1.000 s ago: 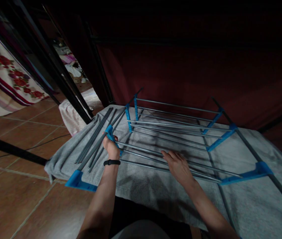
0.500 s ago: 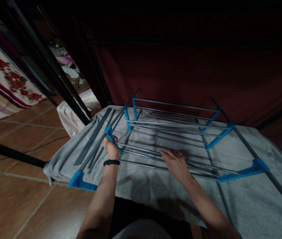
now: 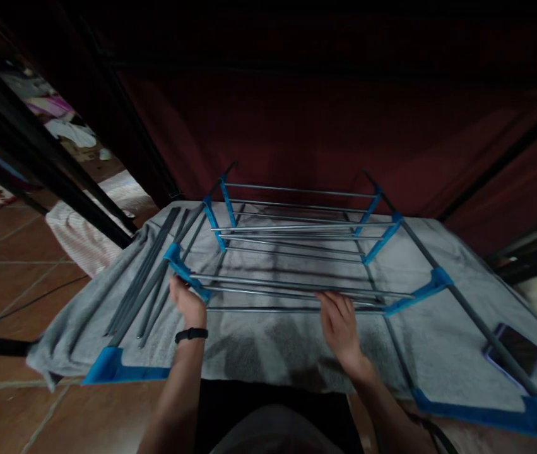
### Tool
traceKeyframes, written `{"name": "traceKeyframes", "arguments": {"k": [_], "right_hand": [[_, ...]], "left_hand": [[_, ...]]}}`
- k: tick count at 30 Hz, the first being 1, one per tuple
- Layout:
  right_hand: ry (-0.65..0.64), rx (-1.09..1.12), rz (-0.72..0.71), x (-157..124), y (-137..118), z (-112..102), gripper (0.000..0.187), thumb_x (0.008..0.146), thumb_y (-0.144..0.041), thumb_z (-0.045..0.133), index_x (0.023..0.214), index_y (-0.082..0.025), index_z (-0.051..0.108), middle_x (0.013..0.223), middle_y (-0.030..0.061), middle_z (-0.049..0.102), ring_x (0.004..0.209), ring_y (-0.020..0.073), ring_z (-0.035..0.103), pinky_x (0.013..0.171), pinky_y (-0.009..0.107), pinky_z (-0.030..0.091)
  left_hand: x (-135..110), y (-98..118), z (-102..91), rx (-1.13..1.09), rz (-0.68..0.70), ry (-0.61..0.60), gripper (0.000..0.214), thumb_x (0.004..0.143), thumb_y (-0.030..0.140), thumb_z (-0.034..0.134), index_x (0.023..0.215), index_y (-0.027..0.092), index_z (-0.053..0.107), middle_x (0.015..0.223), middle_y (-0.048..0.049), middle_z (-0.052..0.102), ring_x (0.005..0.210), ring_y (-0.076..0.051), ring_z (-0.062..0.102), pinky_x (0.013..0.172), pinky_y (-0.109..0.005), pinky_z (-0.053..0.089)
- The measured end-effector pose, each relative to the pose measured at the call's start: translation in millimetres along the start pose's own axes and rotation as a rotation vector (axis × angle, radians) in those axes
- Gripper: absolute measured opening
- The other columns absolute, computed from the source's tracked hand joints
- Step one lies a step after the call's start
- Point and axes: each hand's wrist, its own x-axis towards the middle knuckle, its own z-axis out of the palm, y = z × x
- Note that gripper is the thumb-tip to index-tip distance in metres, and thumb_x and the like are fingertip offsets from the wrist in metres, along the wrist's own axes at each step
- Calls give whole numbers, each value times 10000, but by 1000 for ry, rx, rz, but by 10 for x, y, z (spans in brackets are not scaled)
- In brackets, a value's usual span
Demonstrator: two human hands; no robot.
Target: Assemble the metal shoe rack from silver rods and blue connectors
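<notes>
A rack of grey metal rods (image 3: 296,243) with blue plastic side brackets lies flat on a grey towel (image 3: 272,347). My left hand (image 3: 187,304), with a black band on its wrist, is closed round the blue bracket (image 3: 183,270) at the left end of the nearest shelf. My right hand (image 3: 339,323) rests on the nearest rod (image 3: 268,309) with its fingers bent over it. On the shelf's right end sits another blue bracket (image 3: 417,292).
Several loose grey rods (image 3: 147,277) lie on the towel to the left. A dark phone (image 3: 514,347) lies on the towel at the right. A dark red cloth wall (image 3: 320,126) stands behind. Brown floor tiles (image 3: 7,271) and a black frame (image 3: 50,183) are left.
The view has swung to the right, bringing the phone into sight. My right hand has slid from the middle rods back to the nearest rod. The left hand still holds its bracket.
</notes>
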Motion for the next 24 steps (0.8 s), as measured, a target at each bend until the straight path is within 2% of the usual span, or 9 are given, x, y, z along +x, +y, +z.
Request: {"name": "traceKeyframes", "arguments": {"k": [3,6,8,10,13,18,24], "right_hand": [[120,-30,300,-587,399,-81,358,1007,-249,406,1313,-216,590,1215,141,653,1170,302,592,998,501,479],[181,-186,541,-1000,861,-168,469,936,-316,449,1345,-110,552,1250,246,607,1216,398,554,988,591,470],[160,-275,634,-1123,1130,-207,561,878,-330,489,1378,-78,530,1295,276,577,1229,413,544,991,593,470],[89,-320,711,-1138,1322,-220,568,863,-317,492,1375,-77,541,1256,257,599,1172,378,580,973,540,489],[-19,-333,781,-1040,1459,-205,471,892,-278,452,1299,-93,600,1116,191,652,1020,301,626,907,439,514],[-36,-361,790,-854,1490,-198,355,941,-253,442,1187,-87,638,1003,148,666,920,240,635,863,350,503],[-35,-410,835,-777,1473,-200,316,998,-311,433,1126,-115,645,990,143,679,895,236,671,821,330,513]], "left_hand": [[-151,-176,-186,173,106,-32,240,828,419,553,919,202,600,920,-61,641,942,-240,588,870,-363,486],[-216,-268,-285,272,67,-222,217,733,353,636,907,225,619,878,-47,646,912,-249,604,882,-377,498],[-206,-295,-295,325,29,-292,225,709,355,676,898,245,623,852,-36,640,890,-254,610,875,-383,498],[-180,-307,-284,400,31,-301,191,730,373,675,857,251,601,796,-26,608,854,-262,600,862,-397,487],[-158,-312,-266,548,86,-279,171,807,388,596,741,255,513,680,-8,501,751,-254,530,798,-401,452],[-139,-289,-259,739,106,-284,270,865,412,526,670,268,407,598,12,362,631,-221,380,689,-370,331],[-61,-324,-252,848,80,-251,315,839,415,539,652,281,324,576,22,290,605,-213,312,694,-372,266]]}}
